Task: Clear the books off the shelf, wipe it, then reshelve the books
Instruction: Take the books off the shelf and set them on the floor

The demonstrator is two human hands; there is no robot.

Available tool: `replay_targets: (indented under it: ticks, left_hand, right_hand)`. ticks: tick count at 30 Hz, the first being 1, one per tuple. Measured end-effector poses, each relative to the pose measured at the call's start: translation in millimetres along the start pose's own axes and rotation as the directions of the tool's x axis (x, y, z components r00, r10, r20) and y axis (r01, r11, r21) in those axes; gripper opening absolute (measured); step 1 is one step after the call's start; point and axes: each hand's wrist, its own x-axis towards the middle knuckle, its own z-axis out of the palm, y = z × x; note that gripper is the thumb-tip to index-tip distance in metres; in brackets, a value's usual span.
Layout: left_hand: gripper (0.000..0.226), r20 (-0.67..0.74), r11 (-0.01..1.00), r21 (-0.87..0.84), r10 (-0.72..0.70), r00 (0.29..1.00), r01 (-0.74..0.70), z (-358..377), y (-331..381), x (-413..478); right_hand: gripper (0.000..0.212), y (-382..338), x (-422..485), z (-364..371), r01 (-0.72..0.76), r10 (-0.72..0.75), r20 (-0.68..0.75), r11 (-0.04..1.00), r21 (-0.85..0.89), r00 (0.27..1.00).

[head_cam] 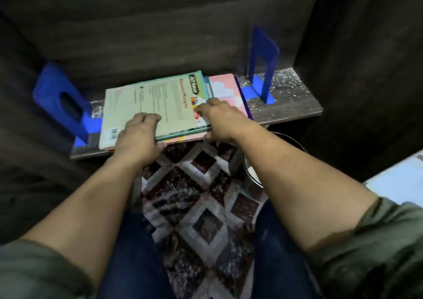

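A stack of books lies flat on the dark wooden shelf (286, 109). The top one is a pale green book (146, 99), with a pink book (225, 88) under it. My left hand (137, 138) grips the stack's front edge at the left, fingers on the green cover and thumb beneath. At the front right corner my right hand (219, 120) holds the stack the same way. White dust speckles the shelf's bare right part.
Two blue bookends stand on the shelf, one (59, 101) at the left and one (262, 65) at the right. A metal bucket (251, 172) sits on the patterned rug (194, 184) below. A pale blue surface (398, 179) shows at right.
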Motion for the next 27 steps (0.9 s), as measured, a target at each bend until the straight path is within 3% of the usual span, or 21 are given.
replay_targets:
  ticks: [6, 11, 13, 17, 27]
  left_hand:
    - [0.074, -0.052, 1.0, 0.002, -0.029, 0.998, 0.03, 1, -12, 0]
    - [0.099, 0.1, 0.952, 0.048, -0.306, 0.947, 0.302, 3, -15, -3]
    - [0.103, 0.129, 0.939, 0.021, -0.344, 0.93, 0.344, 3, -18, -2]
    - [0.097, 0.087, 0.945, -0.015, -0.325, 0.942, 0.328, 4, -20, 0]
    - [0.099, 0.007, 0.994, -0.005, -0.113, 0.994, 0.113, 15, -20, 0]
  right_hand:
    - [0.104, -6, 12, 4, -0.09, 0.084, 0.053, 0.988, 0.123, 0.995]
    - [0.101, -11, 9, 9, -0.098, 0.096, 0.041, 0.995, 0.032, 0.994]
    - [0.099, -10, 8, 11, -0.081, 0.081, 0.021, 0.997, 0.003, 0.996]
    - [0.094, -9, 6, 15, -0.074, 0.073, 0.007, 0.996, 0.047, 0.997]
    - [0.104, 1, 0, -3, -0.235, 0.224, 0.072, 0.94, 0.249, 0.972]
